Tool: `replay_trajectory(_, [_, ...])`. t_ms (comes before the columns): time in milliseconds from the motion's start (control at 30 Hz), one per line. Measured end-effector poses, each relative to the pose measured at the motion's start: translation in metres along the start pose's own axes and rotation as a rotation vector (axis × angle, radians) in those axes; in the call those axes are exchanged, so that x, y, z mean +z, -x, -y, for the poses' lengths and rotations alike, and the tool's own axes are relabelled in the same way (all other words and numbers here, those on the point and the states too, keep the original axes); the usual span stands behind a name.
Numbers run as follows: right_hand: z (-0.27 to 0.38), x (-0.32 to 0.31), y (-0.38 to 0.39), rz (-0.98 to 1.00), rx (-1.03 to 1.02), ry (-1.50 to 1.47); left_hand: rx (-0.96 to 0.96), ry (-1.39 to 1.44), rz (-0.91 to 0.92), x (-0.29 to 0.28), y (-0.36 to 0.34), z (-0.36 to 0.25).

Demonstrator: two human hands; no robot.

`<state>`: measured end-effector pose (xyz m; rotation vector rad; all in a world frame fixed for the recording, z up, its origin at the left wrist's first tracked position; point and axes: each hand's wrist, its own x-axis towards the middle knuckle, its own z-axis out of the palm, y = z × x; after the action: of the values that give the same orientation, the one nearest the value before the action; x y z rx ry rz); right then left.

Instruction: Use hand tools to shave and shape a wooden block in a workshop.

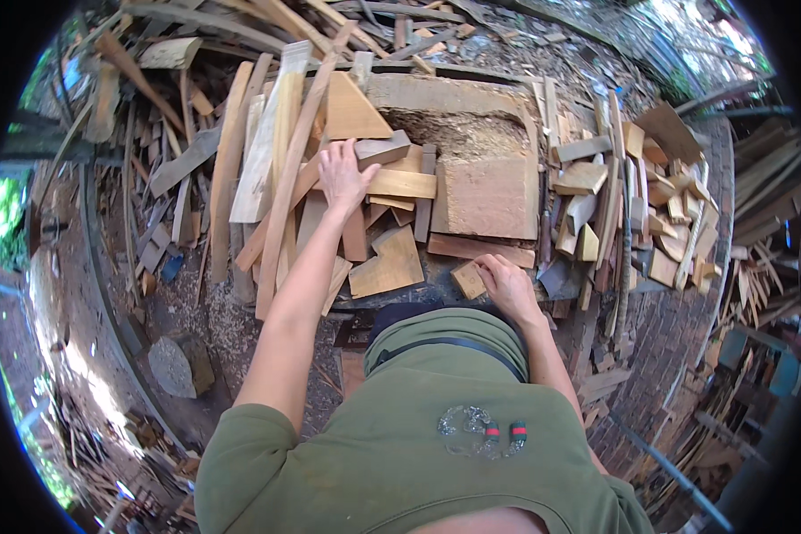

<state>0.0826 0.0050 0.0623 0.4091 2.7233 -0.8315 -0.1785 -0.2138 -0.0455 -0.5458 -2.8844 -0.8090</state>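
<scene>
My left hand (343, 173) reaches into the pile of offcuts on the bench. Its thumb and fingers close around the left end of a greyish wooden block (384, 149). Just beyond them lies a pale wedge-shaped board (354, 109), and a yellowish strip of wood (400, 184) lies nearer to me. Close to my waist, my right hand (509, 287) has its bent fingers on a small wooden block (468, 280) at the bench's near edge. A notched flat offcut (388, 263) rests to the left of that block.
A thick, rough-hewn timber block (489, 198) takes up the bench's middle. Long slats (295, 178) lean at the left, while small offcuts (672, 209) are heaped at the right. A cut log piece (181, 365) stands on the ground at lower left.
</scene>
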Motion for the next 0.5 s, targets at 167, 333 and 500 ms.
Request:
replay_trajectory(167, [-0.019, 0.009, 0.006, -0.007, 0.026, -0.001, -0.037, 0.281, -0.035, -0.001, 0.003, 0.002])
replay_trajectory(333, [-0.073, 0.02, 0.029, -0.056, 0.208, -0.041, -0.163, 0.847, 0.066, -0.029, 0.037, -0.036])
replay_trajectory(500, [-0.144, 0.049, 0.059, -0.057, 0.516, -0.167, -0.358, 1.22, 0.334, -0.053, 0.07, -0.087])
